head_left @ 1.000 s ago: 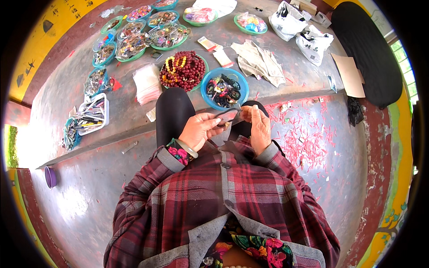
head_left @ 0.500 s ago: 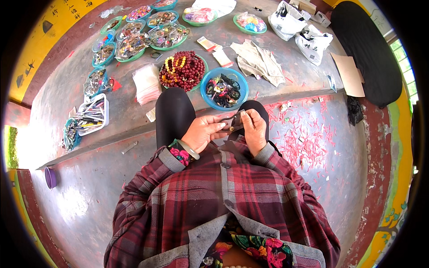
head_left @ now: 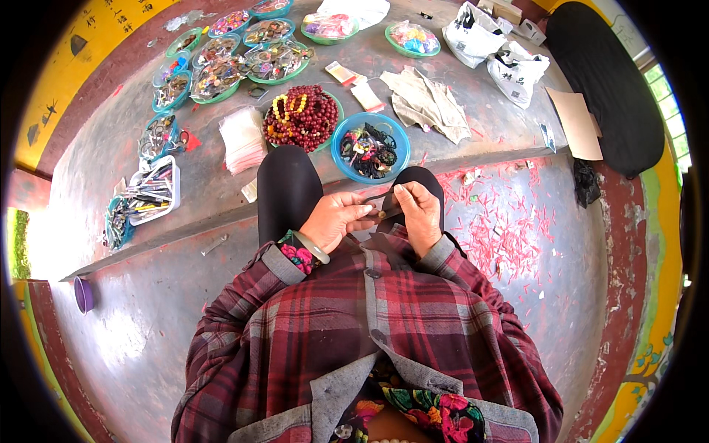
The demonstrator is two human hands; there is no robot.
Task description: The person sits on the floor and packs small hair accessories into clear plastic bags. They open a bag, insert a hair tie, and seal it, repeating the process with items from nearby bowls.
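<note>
Between my two hands, just in front of my knees, a thin dark band (head_left: 380, 197) with a small gold-coloured piece on it is stretched in a loop. My left hand (head_left: 334, 220), a pale bangle on its wrist, pinches one side with thumb and forefinger. The other end sits in the fingertips of my right hand (head_left: 419, 219). Fingers hide part of the band, so its exact kind is unclear. Right beyond my hands stands a blue bowl (head_left: 403, 161) of black bands with small coloured ornaments. Dark red and yellow bead strings (head_left: 309, 118) fill a green bowl to its left.
Clear plastic sleeves (head_left: 241, 140) are stacked left of the beads. Several bowls of wrapped trinkets (head_left: 216, 77) crowd the far left; a white tray of pens (head_left: 176, 184) sits nearer. A beige cloth (head_left: 428, 100) and white bags (head_left: 517, 74) lie right. Pink scraps (head_left: 502, 229) litter the lower floor.
My right fingers have shifted slightly on the band, and the loop between my hands has changed shape a little. My left hand stays nearly still.
</note>
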